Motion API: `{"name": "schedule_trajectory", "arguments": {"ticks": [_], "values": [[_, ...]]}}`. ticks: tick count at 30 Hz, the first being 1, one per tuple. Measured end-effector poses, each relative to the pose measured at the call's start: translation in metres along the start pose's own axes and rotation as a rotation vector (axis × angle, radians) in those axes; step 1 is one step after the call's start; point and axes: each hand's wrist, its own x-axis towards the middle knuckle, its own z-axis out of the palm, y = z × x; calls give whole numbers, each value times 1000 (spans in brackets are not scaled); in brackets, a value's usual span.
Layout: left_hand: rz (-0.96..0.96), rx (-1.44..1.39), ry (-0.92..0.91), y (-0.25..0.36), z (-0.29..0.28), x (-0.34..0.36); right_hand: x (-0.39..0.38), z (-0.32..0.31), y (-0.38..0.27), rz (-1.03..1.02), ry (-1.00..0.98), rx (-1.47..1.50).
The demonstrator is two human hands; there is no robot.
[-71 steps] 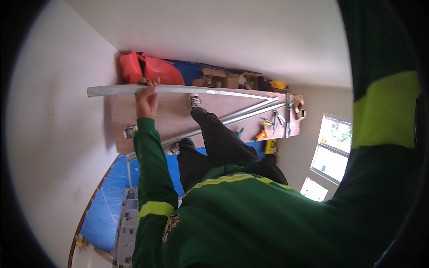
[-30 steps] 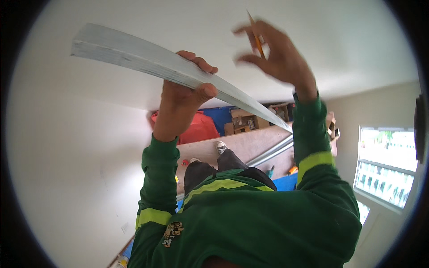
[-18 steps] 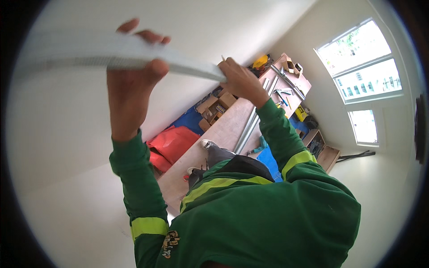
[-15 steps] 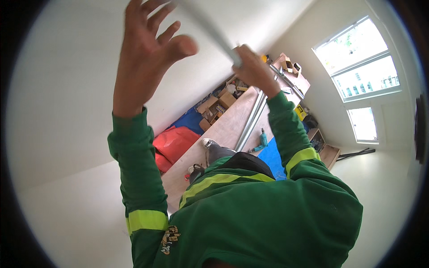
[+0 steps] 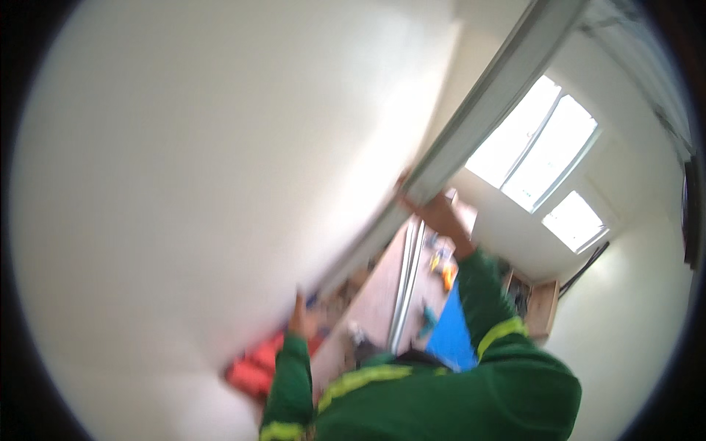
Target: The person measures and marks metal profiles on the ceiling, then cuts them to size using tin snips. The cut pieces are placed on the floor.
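A long metal channel [image 5: 500,81] runs diagonally from the top right down toward the lower middle, blurred at its lower part. My right hand [image 5: 434,209] grips it around its middle, with the fingers reaching around the profile. My left hand [image 5: 301,316] is low, close to the wall and near the channel's blurred lower end; motion smears its fingers, so I cannot tell if it touches anything. More metal channels [image 5: 404,287] lie lengthwise on a pale plywood board [image 5: 371,309] below.
A red sheet or bag [image 5: 254,367] and boxes [image 5: 346,290] line the wall side. A teal drill [image 5: 428,320] and orange tool [image 5: 448,275] lie by blue sheeting [image 5: 448,338]. A wooden box [image 5: 543,305], dark bars [image 5: 585,268] and windows [image 5: 551,147] are at the right.
The channel has swung from crosswise to steeply diagonal, extending up to the top right. My left hand has come off its earlier grip and dropped lower. My right hand still holds the channel.
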Motion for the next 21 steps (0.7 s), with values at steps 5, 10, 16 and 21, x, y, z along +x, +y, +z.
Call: {"name": "schedule_trajectory", "arguments": {"ticks": [5,10,16,21], "values": [[-551,-1064,392,-89,-51,-28,-11,-25,-46,219,-59,447],[-262,-1290,652,-113,-123,-37,-15,-53,16,246,65,992],[259,-1348,955,-37,-193,-101,63,-118,168,-95,201,927],[580,-1351,929,137,-94,-134,124,-156,233,70,306,1033]]}}
